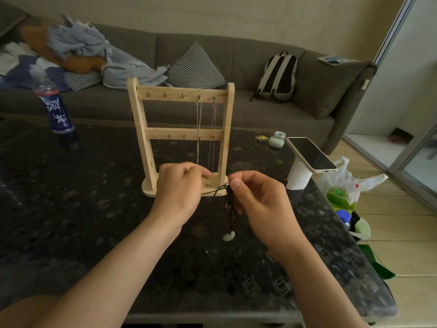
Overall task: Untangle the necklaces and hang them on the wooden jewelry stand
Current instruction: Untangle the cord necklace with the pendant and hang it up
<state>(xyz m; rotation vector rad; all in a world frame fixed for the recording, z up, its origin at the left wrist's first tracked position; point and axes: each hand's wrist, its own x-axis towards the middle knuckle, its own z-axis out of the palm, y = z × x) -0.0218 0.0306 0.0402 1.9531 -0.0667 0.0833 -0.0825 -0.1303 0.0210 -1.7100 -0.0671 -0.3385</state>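
— The left hand [179, 188] and right hand [257, 200] are pictured just in front of the wooden jewelry stand [139, 129]. What is held?

— A dark green cord necklace [230, 209] is pinched between the right thumb and forefinger. Its far end is gripped by the curled left fingers.

— How is it described?

— It is bunched and knotted, with a pale rounded pendant [228, 236] hung low over the dark table [94, 209]. Two silver chains [198, 129] are hung from the top rail's right hooks.
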